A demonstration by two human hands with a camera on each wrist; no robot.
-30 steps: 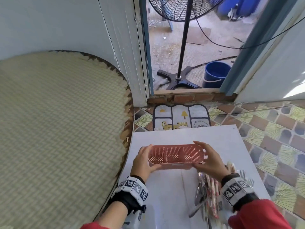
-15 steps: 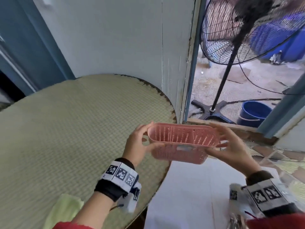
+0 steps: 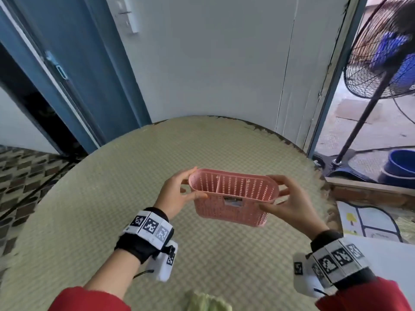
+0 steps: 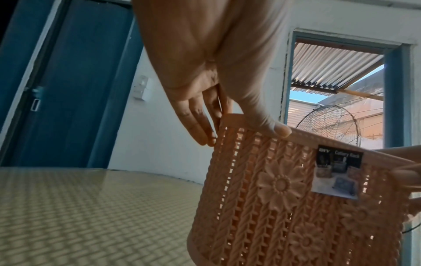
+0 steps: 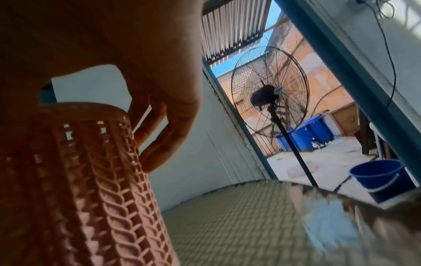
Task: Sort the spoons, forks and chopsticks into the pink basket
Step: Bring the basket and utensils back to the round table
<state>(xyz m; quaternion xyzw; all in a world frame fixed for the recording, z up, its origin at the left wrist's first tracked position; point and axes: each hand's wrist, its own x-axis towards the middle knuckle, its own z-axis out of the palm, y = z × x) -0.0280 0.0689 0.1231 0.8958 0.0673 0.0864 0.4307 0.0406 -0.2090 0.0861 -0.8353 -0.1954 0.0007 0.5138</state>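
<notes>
Up in the air over the round woven-pattern table (image 3: 112,198), the pink basket (image 3: 233,207) sits between both hands: the left hand (image 3: 177,194) pinches its left end at the rim, the right hand (image 3: 289,203) grips its right end, opening tilted toward the camera

1. "DIY" stands in white at the top left of the dark label (image 4: 337,173) stuck on the pink basket (image 4: 284,207).
2. "Cutlery Rack" follows to its right on the same label, slightly blurred.
3. Below that are small product photos, without legible text.
</notes>
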